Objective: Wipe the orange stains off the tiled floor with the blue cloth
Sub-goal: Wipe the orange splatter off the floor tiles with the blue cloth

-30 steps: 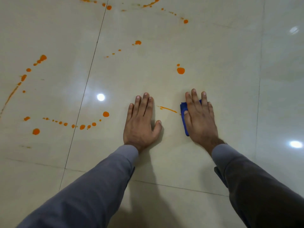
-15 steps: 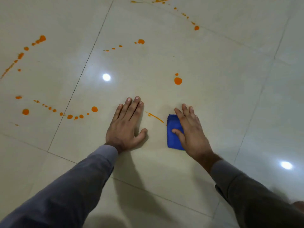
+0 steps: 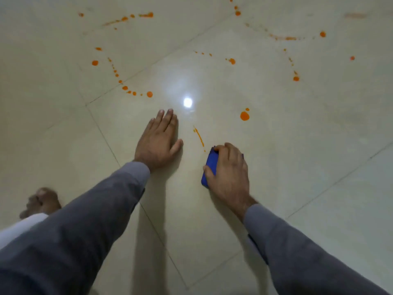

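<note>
With the left hand point(image 3: 157, 143) flat on the tiled floor point(image 3: 297, 158), the right hand point(image 3: 230, 170), fingers curled over the folded blue cloth point(image 3: 209, 167), should press firmly across the adjacent orange streak point(image 3: 198, 136).

blue cloth point(image 3: 210, 167) mostly hidden under right hand point(image 3: 229, 171), blurred foot point(image 3: 42, 201), perhaps bare

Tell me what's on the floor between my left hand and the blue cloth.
A thin orange streak on bare tile, between the left hand and the blue cloth, seen in the head view.
</note>
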